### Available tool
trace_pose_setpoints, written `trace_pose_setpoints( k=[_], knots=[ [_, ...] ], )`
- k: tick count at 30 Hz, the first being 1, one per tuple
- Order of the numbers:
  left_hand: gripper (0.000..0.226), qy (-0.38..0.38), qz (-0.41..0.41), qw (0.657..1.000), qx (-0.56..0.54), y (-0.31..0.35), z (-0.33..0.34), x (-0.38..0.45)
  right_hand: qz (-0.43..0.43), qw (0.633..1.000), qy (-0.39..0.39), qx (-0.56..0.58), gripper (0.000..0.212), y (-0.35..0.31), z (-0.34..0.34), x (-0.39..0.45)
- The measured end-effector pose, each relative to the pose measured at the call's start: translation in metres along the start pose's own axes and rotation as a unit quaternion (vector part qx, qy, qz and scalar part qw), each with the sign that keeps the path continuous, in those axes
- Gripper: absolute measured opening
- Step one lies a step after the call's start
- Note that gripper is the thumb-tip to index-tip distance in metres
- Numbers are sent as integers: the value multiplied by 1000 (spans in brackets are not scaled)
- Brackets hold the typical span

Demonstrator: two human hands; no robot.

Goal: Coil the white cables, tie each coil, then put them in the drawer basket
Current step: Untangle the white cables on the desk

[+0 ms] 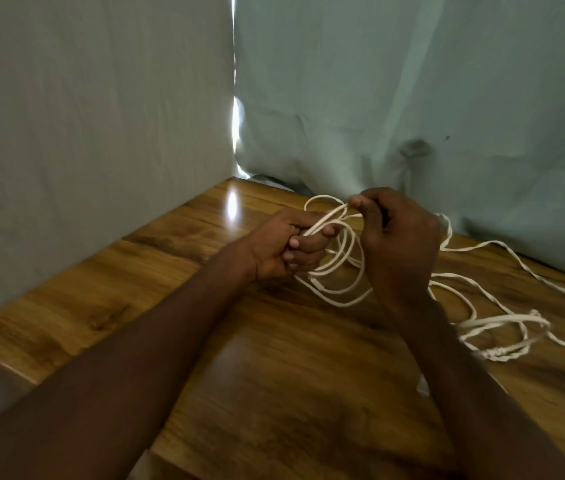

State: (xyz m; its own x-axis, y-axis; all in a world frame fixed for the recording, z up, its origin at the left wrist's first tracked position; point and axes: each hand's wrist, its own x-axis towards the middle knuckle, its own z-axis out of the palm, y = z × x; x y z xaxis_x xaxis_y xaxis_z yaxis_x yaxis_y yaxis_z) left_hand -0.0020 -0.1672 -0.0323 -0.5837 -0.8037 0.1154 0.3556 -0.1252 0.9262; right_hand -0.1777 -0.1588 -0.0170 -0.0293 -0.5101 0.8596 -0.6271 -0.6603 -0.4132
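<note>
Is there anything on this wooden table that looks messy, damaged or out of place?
Nothing looks damaged. Only the loose white cable sprawls in tangled loops on the table, right of the coil that the left hand grips and the right hand pinches. No basket is in view.

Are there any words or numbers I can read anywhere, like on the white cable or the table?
None. The white cable, the wooden table and the cloth backdrop show no words, numbers, labels or signs.
</note>
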Motion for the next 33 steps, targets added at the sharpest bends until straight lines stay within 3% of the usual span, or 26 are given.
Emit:
trace_pose_setpoints(
  k=[5, 12, 14, 17, 20, 24, 28, 30, 31, 33],
  knots=[
    [32, -27, -37, 998, 31, -1, 7, 1, 78, 994, 43, -67, 34, 15, -6, 4],
    [33, -53, -4, 998, -43, 8, 5, -7, 94, 983, -3, -155, 35, 19, -4, 6],
    [30, -38, 33, 995, -88, 10, 2, -7, 97, 988, -27, -116, 33, 19, -4, 8],
    [28, -1, 113, 979, -170, 16, -9, -7, 87, 993, -78, 26, 24, 12, -5, 8],
    [27, 26, 185, 954, -237, 20, -18, -10, 52, 984, -159, 65, 26, -5, 4, 0],
    [19, 40, 246, 909, -336, 20, -32, -13, -26, 967, -247, -62, 41, -20, 14, -11],
    [14, 90, 263, 883, -378, 19, -36, -13, -58, 920, -337, -193, 33, -28, 11, -17],
    [32, 171, 263, 876, -365, 21, -27, -11, -59, 900, -369, -223, 31, -32, 8, -18],
    [45, 188, 261, 874, -365, 22, -24, -11, -59, 890, -389, -231, 30, -36, 6, -18],
    [46, 185, 267, 869, -372, 24, -14, -12, -55, 869, -434, -230, 32, -40, 5, -19]
  ],
)
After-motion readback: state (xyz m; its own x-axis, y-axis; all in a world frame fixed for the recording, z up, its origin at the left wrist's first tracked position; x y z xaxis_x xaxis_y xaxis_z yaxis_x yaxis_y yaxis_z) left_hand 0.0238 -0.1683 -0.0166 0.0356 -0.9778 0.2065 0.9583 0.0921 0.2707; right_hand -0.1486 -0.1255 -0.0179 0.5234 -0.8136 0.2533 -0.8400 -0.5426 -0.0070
